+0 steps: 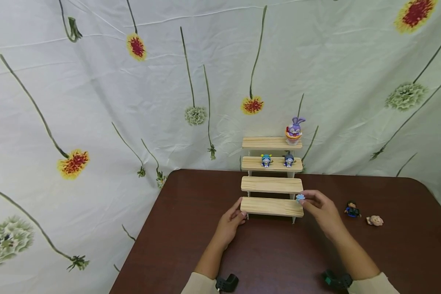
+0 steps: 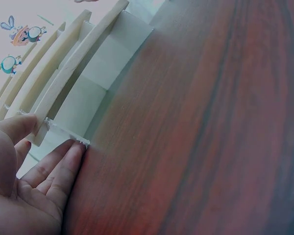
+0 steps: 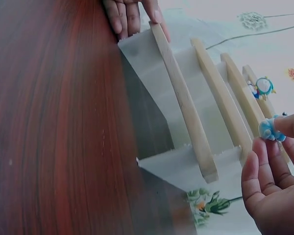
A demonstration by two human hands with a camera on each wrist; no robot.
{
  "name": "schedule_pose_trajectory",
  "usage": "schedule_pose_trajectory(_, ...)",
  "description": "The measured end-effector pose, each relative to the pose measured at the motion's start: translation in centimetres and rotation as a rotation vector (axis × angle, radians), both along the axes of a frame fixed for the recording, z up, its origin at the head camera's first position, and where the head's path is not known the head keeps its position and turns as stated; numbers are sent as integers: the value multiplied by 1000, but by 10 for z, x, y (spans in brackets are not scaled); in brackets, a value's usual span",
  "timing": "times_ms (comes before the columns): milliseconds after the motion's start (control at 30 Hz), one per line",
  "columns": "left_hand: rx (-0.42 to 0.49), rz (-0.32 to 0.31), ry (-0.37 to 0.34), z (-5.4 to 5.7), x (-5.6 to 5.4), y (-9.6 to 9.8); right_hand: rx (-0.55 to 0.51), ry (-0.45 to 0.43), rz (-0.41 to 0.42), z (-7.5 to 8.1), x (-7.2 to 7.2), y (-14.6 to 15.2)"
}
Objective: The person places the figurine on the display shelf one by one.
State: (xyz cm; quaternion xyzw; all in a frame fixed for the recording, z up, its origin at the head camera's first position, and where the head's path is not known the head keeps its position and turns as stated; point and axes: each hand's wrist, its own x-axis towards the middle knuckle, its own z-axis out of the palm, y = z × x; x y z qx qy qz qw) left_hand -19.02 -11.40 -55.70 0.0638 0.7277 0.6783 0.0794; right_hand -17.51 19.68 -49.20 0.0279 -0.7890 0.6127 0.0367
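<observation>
A stepped display stand [image 1: 272,185] with several pale wooden boards on clear side supports stands on the table. My left hand [image 1: 229,224] holds the left end of its lowest board, thumb and fingers around the corner. Between thumb and fingertips, my right hand [image 1: 324,213] pinches a small light-blue figurine [image 3: 270,129] over the right end of the lower boards. On the top board a purple rabbit figurine [image 1: 294,130] sits at the right. One step down are two blue-and-white figurines, one with a teal and yellow head [image 1: 266,161], the other with a dark cap [image 1: 288,159].
To the right of my right hand, a small dark-clothed toy figure [image 1: 352,209] and a pale pink flower-shaped piece [image 1: 375,220] lie on the dark brown table [image 1: 272,257]. Behind the stand hangs a white cloth [image 1: 161,81] with printed flowers, close to the table's back edge.
</observation>
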Motion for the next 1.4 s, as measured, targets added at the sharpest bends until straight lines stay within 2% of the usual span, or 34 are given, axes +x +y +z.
schedule_pose_trajectory(200, 1, 5, -5, -1, 0, 0, -26, 10, 18, 1, -4, -12)
schedule_pose_trajectory(633, 12, 8, -1, -1, 1, 1, -4, 66, 38, 8, -11, -32)
schedule_pose_trajectory(1000, -4, 5, -1, -1, 1, 1, -3, 59, 76, 14, -20, -44)
schedule_pose_trajectory(1400, 8, 12, 0, -1, 1, 1, 32, 70, 36, 18, -35, -51)
